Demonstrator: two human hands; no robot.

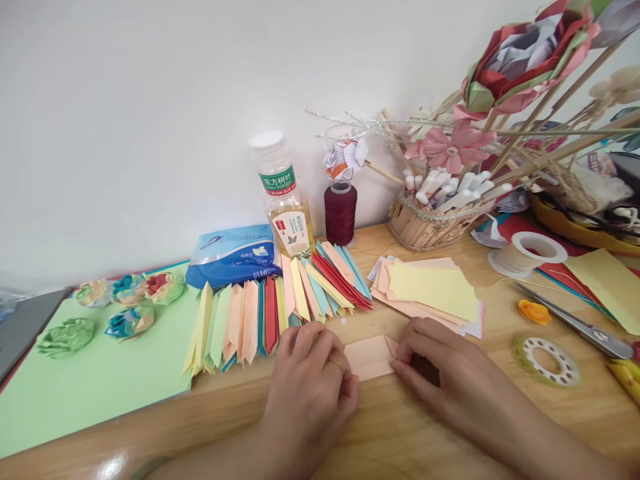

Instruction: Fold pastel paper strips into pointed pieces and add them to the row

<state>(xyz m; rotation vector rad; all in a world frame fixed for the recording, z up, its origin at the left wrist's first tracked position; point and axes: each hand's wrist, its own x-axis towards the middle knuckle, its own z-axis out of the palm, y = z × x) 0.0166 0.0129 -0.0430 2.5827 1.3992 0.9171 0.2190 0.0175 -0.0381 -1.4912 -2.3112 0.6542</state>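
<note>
A small peach paper strip [371, 360] lies on the wooden table between my hands, with a folded corner at its right end. My left hand [317, 377] covers the strip's left end, its fingers curled down on it. At the right end, my right hand [437, 363] pinches the folded corner between thumb and fingers. Just behind my left hand stands a row of folded paper strips [249, 320] in yellow, green, peach, blue and red. Beyond my right hand lies a stack of flat paper pieces [433, 287], a yellow one on top.
Behind are a blue tissue pack [230, 253], a drink bottle [285, 193], a maroon thread spool [341, 213] and a basket of pens [440, 213]. To the right lie scissors [575, 323], a tape roll [547, 361] and a white spool [527, 255]. Paper flowers [65, 337] rest on green paper [115, 380] at left.
</note>
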